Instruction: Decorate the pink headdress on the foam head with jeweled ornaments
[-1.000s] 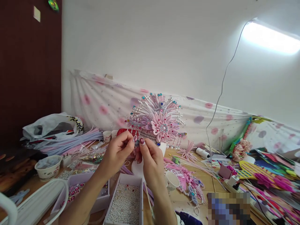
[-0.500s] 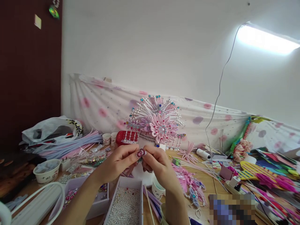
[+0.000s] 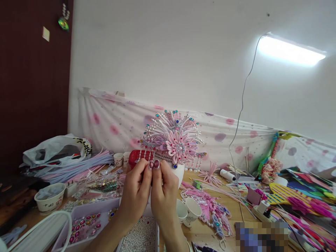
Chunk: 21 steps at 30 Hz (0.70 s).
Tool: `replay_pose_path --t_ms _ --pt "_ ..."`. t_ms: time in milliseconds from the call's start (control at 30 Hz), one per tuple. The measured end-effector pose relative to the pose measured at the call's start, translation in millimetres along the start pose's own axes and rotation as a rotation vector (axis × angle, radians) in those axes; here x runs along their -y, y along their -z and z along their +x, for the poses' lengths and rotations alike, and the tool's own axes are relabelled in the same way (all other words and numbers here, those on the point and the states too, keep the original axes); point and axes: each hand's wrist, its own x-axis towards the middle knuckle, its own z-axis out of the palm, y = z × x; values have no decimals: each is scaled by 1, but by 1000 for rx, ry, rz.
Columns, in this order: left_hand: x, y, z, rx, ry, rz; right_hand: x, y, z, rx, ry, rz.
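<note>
Cluttered worktable point(image 3: 202, 232) against a spotted cloth, and mid-table stands the pink flower headdress point(image 3: 173, 140) on its white stand. Just in front of the headdress the left hand point(image 3: 136, 196) and right hand point(image 3: 164, 197) meet, fingertips pinched shut, thumb beside thumb, whatever they grip hidden. Below the headdress lies a pearl box point(image 3: 140, 239), with paper cups point(image 3: 188, 211) lower right of it and a gem tray point(image 3: 84, 227) lower left.

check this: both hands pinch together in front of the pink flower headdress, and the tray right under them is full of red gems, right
Not quite: the head view shows the tray under the left hand and right hand filled with white pearl beads, not red gems. The rest stands.
</note>
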Motion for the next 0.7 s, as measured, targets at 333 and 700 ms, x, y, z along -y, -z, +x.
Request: replay_pose_path --t_ms 333,700 --pt "6 32 16 519 167 -234 -4 43 17 485 -167 178" --pt "4 5 7 29 9 -80 -3 5 3 177 -64 32"
